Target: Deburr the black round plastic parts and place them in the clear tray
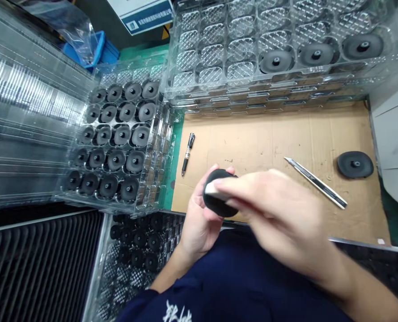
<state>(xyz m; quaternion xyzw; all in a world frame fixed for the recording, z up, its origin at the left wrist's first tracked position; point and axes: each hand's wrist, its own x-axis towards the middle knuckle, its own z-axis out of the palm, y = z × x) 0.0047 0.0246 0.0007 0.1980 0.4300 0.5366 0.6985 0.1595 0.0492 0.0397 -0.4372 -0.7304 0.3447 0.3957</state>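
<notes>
My left hand (pixel 199 219) is closed around a black round disc part (pixel 215 203), held just above the near edge of a brown cardboard sheet (pixel 262 134). My right hand (pixel 279 214) crosses over it from the right, blurred by motion. Its fingertips press a small pale piece (pixel 214 188) against the top of the disc. What that pale piece is I cannot make out.
A clear tray (pixel 118 143) full of black disc parts stands at the left. A larger clear tray (pixel 273 53) at the back holds three discs. On the cardboard lie a black pen (pixel 187 154), a utility knife (pixel 315 181) and one loose disc (pixel 355 164). More trays sit below left.
</notes>
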